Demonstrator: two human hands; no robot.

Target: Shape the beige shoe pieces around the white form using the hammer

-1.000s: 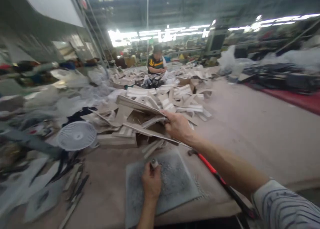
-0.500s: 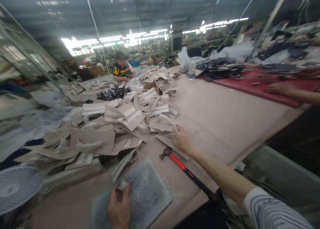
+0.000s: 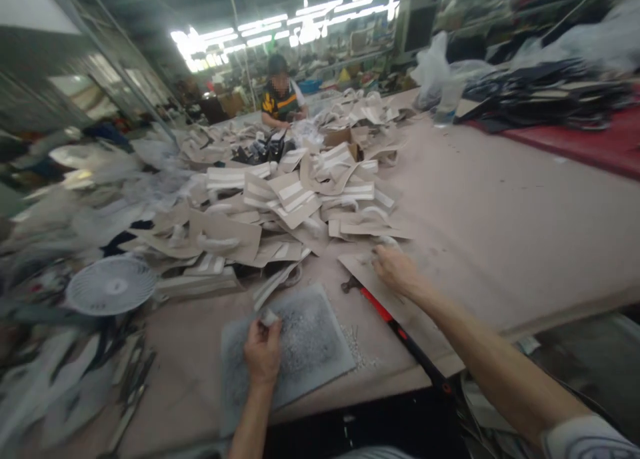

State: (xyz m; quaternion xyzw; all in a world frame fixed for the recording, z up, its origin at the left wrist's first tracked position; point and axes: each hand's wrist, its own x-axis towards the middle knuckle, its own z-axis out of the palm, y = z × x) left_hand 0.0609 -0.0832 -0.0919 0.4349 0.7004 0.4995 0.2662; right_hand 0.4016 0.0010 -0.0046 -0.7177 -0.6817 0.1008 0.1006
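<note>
Pressing beige sheet (image 3: 367, 272) under right hand (image 3: 395, 269); left hand (image 3: 263, 352) on grey pad (image 3: 310, 342).

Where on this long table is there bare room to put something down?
The widest bare patch of the pale table lies right of the heap of beige card pieces, up to the red mat. A smaller strip lies left of the grey pad, near the white fan. The left side and centre are crowded.

We see glaring ceiling strip lights (image 3: 300, 25) far off, blown out white. Left edge smeared by motion blur; wide-angle bending at borders. Near table (image 3: 500, 205) evenly lit.
</note>
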